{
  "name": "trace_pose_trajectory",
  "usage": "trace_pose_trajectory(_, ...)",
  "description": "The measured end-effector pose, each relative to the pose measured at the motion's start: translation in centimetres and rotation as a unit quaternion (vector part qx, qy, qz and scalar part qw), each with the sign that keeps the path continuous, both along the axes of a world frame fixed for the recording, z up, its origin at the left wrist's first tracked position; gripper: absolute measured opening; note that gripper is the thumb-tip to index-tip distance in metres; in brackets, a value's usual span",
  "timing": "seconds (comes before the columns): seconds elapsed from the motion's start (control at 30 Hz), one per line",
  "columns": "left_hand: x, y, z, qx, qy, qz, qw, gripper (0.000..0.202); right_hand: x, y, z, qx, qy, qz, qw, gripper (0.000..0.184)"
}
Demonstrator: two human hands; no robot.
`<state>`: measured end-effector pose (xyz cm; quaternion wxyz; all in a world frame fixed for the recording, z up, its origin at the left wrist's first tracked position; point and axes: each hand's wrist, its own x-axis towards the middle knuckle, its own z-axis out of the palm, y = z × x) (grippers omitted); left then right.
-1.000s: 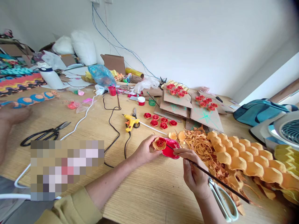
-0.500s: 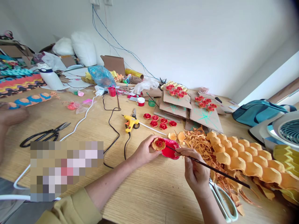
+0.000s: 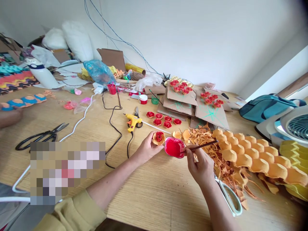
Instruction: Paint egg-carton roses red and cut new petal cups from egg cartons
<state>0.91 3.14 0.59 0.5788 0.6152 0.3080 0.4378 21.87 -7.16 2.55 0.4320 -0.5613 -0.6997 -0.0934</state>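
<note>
Between the fingers of my left hand point(image 3: 147, 149) is a paper flower point(image 3: 158, 138), its centre red and its outer petals still orange-yellow. Right beside it on the table lies a scalloped dish point(image 3: 173, 147) coated with red paint. My right hand point(image 3: 199, 164) grips a thin dark paintbrush point(image 3: 204, 145) at the dish's right edge; the handle slants up to the right and the tip is hidden or too small to see. Several finished red flowers point(image 3: 167, 124) sit behind the dish. Two bare orange petal cups point(image 3: 186, 134) lie just beyond its rim.
Orange egg trays point(image 3: 255, 157) and paper scraps point(image 3: 216, 154) lie on the right, near pale-handled scissors point(image 3: 229, 199). A yellow glue gun point(image 3: 132, 122) with its cord and black scissors point(image 3: 43, 137) lie leftward. Cardboard sheets point(image 3: 209, 117) carry more flowers. Another person's hand point(image 3: 11, 117) is at far left.
The brush has left the flower and moved to the dish's right side, its handle swinging from down-right to up-right. The flower has turned more face-up and shifted slightly left. The view has shifted slightly.
</note>
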Motion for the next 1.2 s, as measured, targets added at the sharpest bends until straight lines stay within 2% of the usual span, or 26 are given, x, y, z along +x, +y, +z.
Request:
trace_pose_trajectory(0.2, 0.0, -0.4, 0.4, -0.002, -0.003, 0.000, 1.000, 0.041, -0.2, 0.0, 0.3, -0.021, 0.005, 0.016, 1.000, 0.013)
trace_pose_trajectory(0.4, 0.1, -0.2, -0.6, 0.034, 0.014, 0.007, 0.999, 0.046, -0.4, -0.1, 0.3, -0.039, 0.049, 0.014, 0.998, 0.015)
trace_pose_trajectory(0.53, 0.1, -0.4, -0.4, 0.074, 0.047, 0.022, 0.996, 0.045, -0.3, -0.3, 0.3, -0.060, 0.117, 0.014, 0.991, 0.019)
trace_pose_trajectory(0.63, 0.0, -0.8, 0.2, 0.092, 0.071, 0.021, 0.993, 0.042, -0.3, -0.5, 0.4, -0.032, 0.182, 0.020, 0.983, 0.017)
trace_pose_trajectory(0.77, -0.1, -1.0, 0.4, 0.108, 0.090, 0.015, 0.990, 0.041, -0.6, -0.7, 0.4, 0.027, 0.217, 0.093, 0.971, 0.018)
trace_pose_trajectory(0.9, 0.1, -1.0, 0.1, 0.105, 0.102, 0.006, 0.989, 0.042, -1.2, -0.8, 0.4, 0.041, 0.215, 0.168, 0.961, 0.021)
trace_pose_trajectory(1.2, 0.1, -1.4, 0.3, 0.086, 0.101, -0.016, 0.991, 0.046, -1.8, -1.0, 0.2, 0.027, 0.186, 0.182, 0.965, 0.021)
